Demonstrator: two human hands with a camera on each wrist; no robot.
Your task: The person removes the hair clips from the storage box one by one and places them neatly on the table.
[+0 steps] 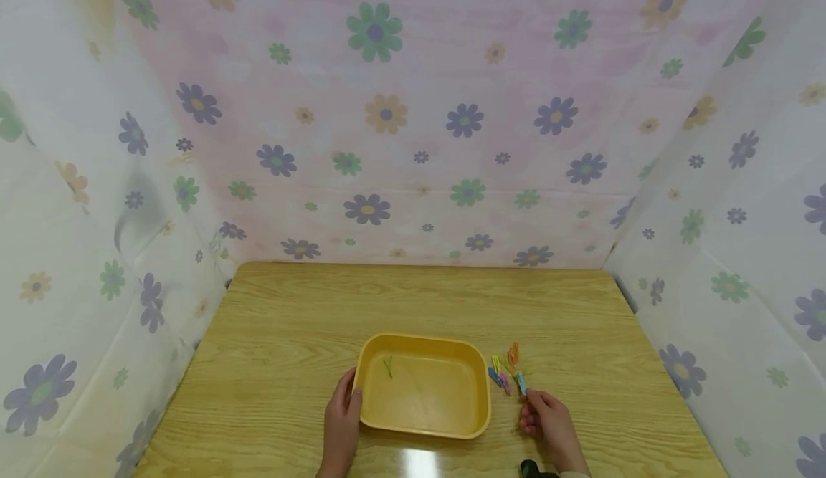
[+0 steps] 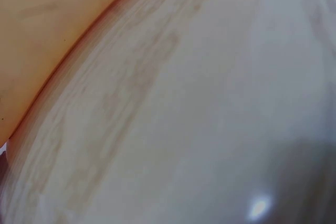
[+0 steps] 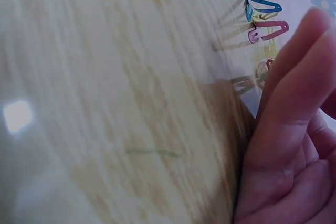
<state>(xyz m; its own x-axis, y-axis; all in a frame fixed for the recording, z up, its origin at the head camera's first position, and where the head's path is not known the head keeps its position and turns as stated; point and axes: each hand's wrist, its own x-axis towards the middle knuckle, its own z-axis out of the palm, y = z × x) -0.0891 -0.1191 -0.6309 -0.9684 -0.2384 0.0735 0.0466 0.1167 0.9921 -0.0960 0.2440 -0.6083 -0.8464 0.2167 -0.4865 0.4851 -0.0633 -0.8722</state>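
Observation:
A yellow rectangular tub (image 1: pixel 426 433) sits on the table, and my left hand (image 1: pixel 342 413) grips its left wall, thumb at the rim. Inside the tub, at upper left, lies a thin green item (image 1: pixel 388 367), too small to name. Right of the tub is a small group of snap hair clips: orange (image 1: pixel 513 354), yellow (image 1: pixel 495 364), blue (image 1: pixel 494 376) and pink (image 1: pixel 505 383). My right hand (image 1: pixel 548 421) pinches the near end of a light-blue hair clip (image 1: pixel 521 383) beside them. The right wrist view shows the blue clip (image 3: pixel 268 6) and pink clip (image 3: pixel 275 29) beyond my fingers.
The wood-grain table (image 1: pixel 290 313) has flower-printed cloth (image 1: pixel 413 177) hanging behind it and on both sides. A dark object (image 1: pixel 530 469) shows by the right wrist at the bottom edge. Light glares off the table in front of the tub.

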